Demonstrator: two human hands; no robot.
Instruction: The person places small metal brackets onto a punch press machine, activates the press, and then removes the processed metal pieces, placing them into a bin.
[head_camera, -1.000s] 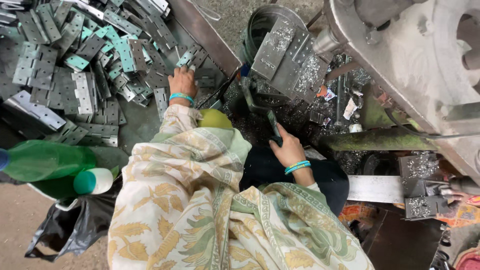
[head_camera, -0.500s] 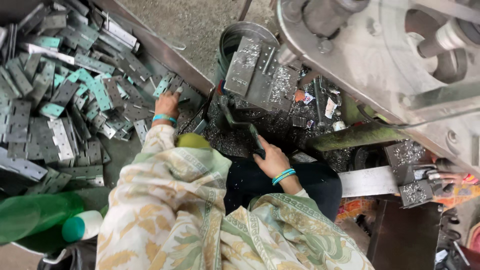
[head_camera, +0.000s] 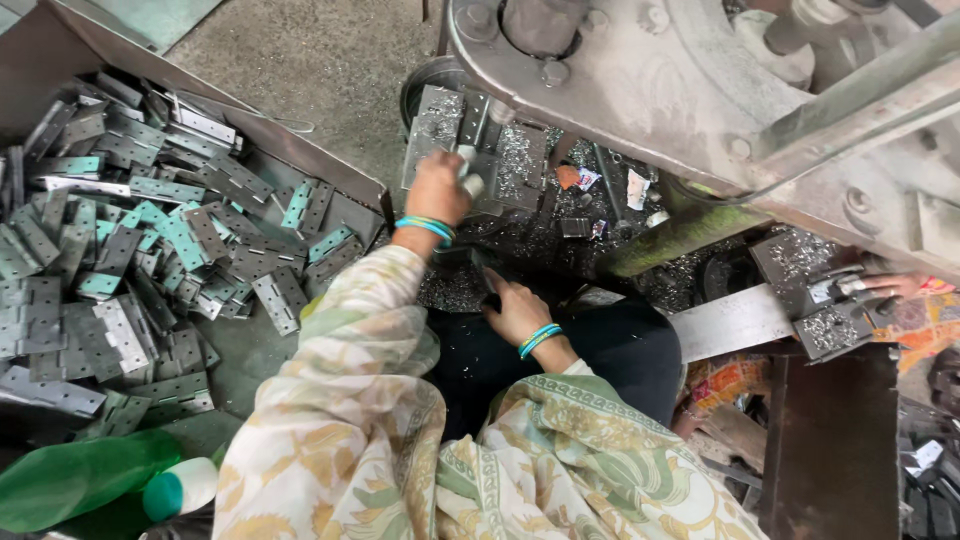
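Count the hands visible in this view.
3: the left hand up at the grey metal plates, the right hand lower by the dark shavings, and another person's hand at the right edge.

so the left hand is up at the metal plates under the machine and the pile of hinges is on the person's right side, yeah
Not quite. The left hand is indeed up at the metal plates under the machine, but the head view shows the pile of hinges on the person's left side, not the right.

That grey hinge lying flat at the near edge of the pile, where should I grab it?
Take the grey hinge by its long edges, coming down from above at its lower end. It lies flat and open on the bare tray floor, and that end sticks out clear of the pile, while the upper end butts against other hinges.
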